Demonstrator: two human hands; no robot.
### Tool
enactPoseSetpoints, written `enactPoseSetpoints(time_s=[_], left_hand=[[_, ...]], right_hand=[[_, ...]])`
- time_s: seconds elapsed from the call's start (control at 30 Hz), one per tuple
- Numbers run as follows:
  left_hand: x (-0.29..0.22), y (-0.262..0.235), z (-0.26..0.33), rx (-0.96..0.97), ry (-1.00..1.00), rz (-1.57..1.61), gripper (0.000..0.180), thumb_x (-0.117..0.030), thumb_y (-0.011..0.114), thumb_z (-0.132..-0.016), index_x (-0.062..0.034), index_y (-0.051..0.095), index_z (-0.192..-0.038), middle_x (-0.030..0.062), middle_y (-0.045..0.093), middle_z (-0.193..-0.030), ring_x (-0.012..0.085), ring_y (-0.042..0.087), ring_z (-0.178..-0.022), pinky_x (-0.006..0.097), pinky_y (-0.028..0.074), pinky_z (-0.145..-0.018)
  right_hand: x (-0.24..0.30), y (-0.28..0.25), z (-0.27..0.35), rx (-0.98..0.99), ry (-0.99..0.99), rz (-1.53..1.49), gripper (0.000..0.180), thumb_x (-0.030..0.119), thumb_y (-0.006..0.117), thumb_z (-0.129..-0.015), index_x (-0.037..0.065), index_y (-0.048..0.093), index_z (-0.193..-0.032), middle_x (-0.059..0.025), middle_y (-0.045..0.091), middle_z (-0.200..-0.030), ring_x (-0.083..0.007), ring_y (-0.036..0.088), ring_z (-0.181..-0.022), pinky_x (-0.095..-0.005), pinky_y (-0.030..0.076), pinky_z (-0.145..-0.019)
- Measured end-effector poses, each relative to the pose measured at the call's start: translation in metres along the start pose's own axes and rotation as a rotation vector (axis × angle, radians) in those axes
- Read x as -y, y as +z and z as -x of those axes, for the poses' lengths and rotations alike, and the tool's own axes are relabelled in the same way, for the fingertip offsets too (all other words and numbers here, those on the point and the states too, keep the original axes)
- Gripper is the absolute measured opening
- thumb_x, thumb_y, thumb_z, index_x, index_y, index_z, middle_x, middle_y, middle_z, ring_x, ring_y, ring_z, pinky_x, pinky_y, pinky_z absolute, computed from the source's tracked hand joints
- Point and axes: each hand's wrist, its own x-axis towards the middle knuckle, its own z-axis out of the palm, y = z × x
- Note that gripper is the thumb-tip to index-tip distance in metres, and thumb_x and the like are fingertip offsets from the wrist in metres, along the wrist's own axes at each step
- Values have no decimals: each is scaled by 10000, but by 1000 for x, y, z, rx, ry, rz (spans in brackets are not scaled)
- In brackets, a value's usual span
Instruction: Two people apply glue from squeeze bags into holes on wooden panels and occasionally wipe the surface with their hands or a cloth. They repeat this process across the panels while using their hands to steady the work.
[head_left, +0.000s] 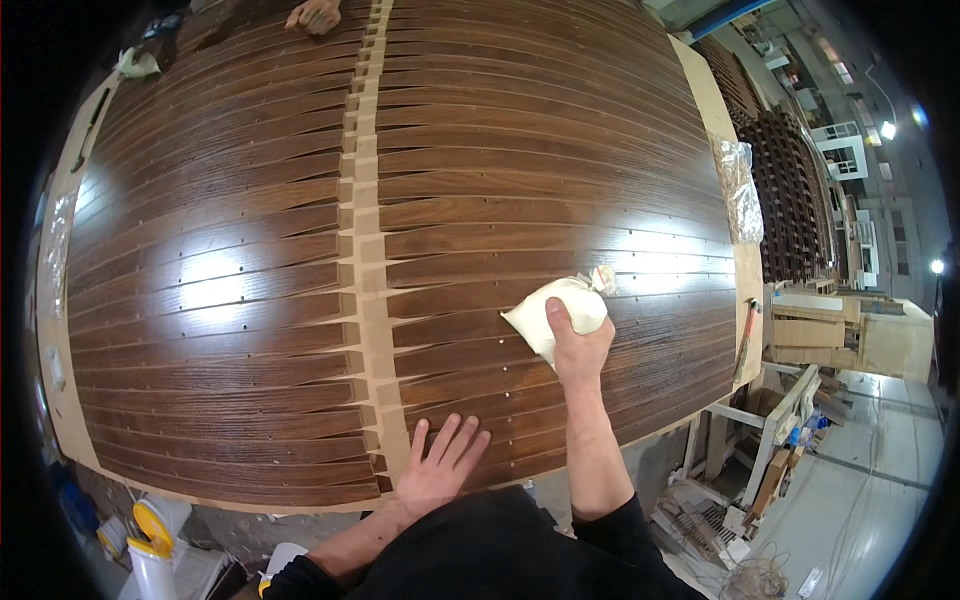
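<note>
While pressed to dark slats just right of frame centre, a cream cloth pad (556,312), knotted at its upper-right end, sits clenched in the right hand (580,352), thumb laid over its top. Pad & fist rest on a big panel of glossy dark-brown wood slats (560,190) that fills most of the frame, w/ rows of small pale dots along the slats and two bright glare patches, centre-left & centre-right. Left hand (436,474), lower centre, lies flat on the slats near the panel's bottom edge, fingers spread wide, holding nothing. A notched pale strip (368,250) runs top to bottom btwn the two slat fields, just left of both hands. Both forearms enter from the lower edge in black sleeves. Top centre, another person's hand (314,14) touches the far side of the panel. Right edge: crumpled clear plastic (738,190) on the pale board border, a hammer-like tool (746,338) below it, more slatted panels stacked upper right. Lower left: yellow-and-white container (152,535) on the floor.
</note>
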Motion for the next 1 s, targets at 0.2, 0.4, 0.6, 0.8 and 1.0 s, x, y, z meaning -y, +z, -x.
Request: enactPoseSetpoints(time_s=[0.2, 0.4, 0.6, 0.8, 1.0], left_hand=[[0, -5, -3, -23, -43, 214, 690, -411, 565, -950, -136, 454, -1573, 112, 392, -1652, 314, 318, -1554, 649, 192, -1242], [0, 10, 2, -141, -6, -4, 586, -242, 565, -917, -169, 570, -1498, 121, 512, -1572, 337, 453, -1473, 661, 263, -1216], [0, 6, 4, -66, 8, -71, 719, -441, 632, -882, -175, 516, -1539, 90, 451, -1619, 298, 362, -1538, 649, 168, -1256], [5, -20, -5, -50, 5, 239, 668, -487, 625, -953, -157, 527, -1526, 88, 499, -1575, 284, 413, -1498, 603, 204, -1257], [42, -45, -58, -278, -98, 361, 574, -340, 772, -884, -115, 615, -1388, 122, 580, -1453, 343, 508, -1393, 594, 345, -1179]], right_hand=[[-4, 6, -4, -2, -24, -4, 337, 143, 864, -858, -44, 735, -1107, -81, 767, -1015, -143, 712, -905, -311, 571, -835], [-4, 0, 1, 28, -31, 111, 335, 127, 854, -861, -49, 728, -1118, -90, 766, -1024, -157, 713, -939, -324, 571, -859], [10, -32, 12, -78, 419, -726, 567, 568, 534, -1030, 106, 561, -1356, -76, 685, -1109, -240, 691, -930, -289, 554, -570], [19, -51, 24, 508, 523, -1794, 645, 705, 550, -966, 229, 573, -1401, -32, 664, -1273, -265, 639, -1130, -401, 575, -743], [44, -46, 39, 435, 452, -1509, 717, 759, 527, -950, 241, 544, -1445, -72, 636, -1373, -347, 557, -1319, -426, 599, -783]])
